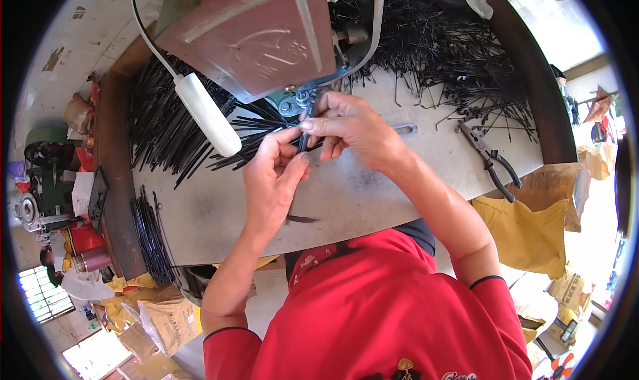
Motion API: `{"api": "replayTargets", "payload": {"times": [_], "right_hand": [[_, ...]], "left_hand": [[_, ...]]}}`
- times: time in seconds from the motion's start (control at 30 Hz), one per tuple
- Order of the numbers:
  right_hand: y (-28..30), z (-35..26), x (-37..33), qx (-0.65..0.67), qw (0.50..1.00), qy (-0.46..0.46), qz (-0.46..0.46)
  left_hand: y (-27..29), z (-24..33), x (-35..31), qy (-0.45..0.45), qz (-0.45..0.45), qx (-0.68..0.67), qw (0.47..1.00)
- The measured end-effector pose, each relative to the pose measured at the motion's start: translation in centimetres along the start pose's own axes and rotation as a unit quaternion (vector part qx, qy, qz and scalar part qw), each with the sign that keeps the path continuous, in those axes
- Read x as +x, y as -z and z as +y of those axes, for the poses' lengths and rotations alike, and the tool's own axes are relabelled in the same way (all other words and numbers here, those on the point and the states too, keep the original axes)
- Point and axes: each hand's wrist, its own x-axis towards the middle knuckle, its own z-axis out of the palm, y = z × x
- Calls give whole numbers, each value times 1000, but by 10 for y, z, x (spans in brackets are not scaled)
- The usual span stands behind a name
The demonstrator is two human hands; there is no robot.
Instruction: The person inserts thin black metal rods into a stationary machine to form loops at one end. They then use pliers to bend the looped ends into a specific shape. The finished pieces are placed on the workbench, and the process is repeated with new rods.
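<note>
Both of my hands meet in front of a riveting- or sewing-type machine (256, 44) with a reddish-brown cover. Between them is a thin dark strip (303, 142), roughly upright, just below the machine's metal working head (301, 100). My left hand (274, 170) pinches its lower end with thumb and fingertips. With thumb and forefinger, my right hand (343, 128) grips the upper end, close against the head. Behind the left fingers, the tips of several long black strips (180, 130) fan out from a large pile on the table's left side.
A white lamp tube (208, 114) hangs at the left of the machine. Thin black wire rods (459, 54) are heaped at the back right. Pliers with black handles (492, 160) lie on the right of the metal table (219, 220). More black strips (152, 237) lie at its left edge.
</note>
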Motion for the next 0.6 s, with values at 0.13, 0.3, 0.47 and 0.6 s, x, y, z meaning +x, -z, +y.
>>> {"api": "replayTargets", "payload": {"times": [0.13,0.3,0.47,0.6], "right_hand": [[7,-10,-8,110,992,0,69],[11,2,0,227,963,70,124],[6,15,1,282,944,117,127],[7,20,2,301,933,138,139]], "left_hand": [[41,-15,16,4,21,100,995],[41,-15,42,-12,151,-118,981],[21,-14,48,-61,144,-205,966],[14,-13,49,-79,142,-194,967]]}}
